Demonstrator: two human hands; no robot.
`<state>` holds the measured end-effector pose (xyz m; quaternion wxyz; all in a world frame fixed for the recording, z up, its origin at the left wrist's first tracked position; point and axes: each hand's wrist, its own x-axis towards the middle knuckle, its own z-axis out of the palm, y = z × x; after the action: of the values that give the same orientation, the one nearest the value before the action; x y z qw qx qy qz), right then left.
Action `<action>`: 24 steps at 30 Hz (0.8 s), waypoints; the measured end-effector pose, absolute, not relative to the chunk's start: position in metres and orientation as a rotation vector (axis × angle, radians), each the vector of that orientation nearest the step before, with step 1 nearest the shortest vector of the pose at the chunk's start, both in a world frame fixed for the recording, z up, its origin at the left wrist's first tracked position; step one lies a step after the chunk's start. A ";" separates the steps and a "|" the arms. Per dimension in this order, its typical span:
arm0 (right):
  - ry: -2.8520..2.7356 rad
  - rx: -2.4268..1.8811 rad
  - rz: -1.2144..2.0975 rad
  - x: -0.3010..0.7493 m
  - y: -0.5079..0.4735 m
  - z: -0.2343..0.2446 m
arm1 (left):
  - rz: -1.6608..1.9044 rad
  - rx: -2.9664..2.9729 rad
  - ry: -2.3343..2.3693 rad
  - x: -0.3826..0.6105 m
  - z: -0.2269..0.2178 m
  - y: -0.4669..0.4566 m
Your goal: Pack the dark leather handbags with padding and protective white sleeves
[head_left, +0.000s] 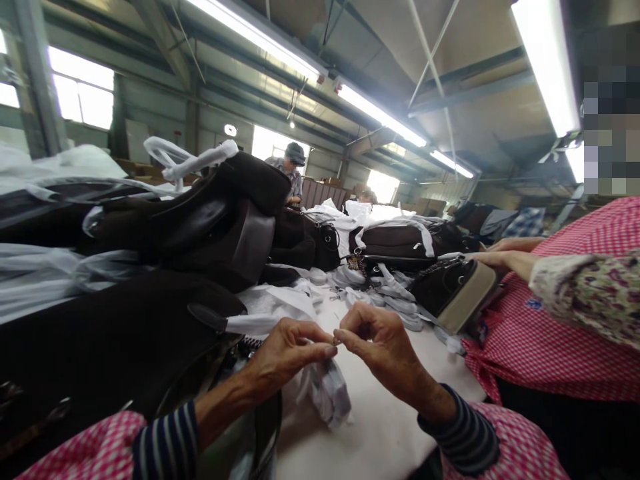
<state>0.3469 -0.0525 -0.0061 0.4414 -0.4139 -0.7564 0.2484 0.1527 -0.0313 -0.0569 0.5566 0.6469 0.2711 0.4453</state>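
My left hand (pixel 295 347) and my right hand (pixel 379 340) meet above the white table (pixel 370 407), fingertips almost touching. Each is closed in a pinch on one tiny piece between them, too small to name. Beneath my left hand hangs a bundle of white wrapping (pixel 330 393). To the left lies a large dark bag (pixel 125 333), and a white-wrapped strap (pixel 255 325) runs from its leather tab to behind my left hand.
Dark bags with wrapped handles (pixel 215 200) are piled high at left. Several wrapped straps (pixel 395 293) lie ahead. At right a co-worker in a pink checked apron (pixel 565 327) handles a black and beige bag (pixel 457 293). Another person (pixel 293 167) stands farther back.
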 end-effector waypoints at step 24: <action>-1.753 -1.081 0.597 0.351 -0.056 -0.010 | 1.402 2.246 0.768 0.154 -0.054 -0.047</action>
<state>0.3514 -0.0558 -0.0095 0.4783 -0.4426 -0.7180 0.2447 0.1541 -0.0466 -0.0542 0.1912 0.7997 0.2736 0.4992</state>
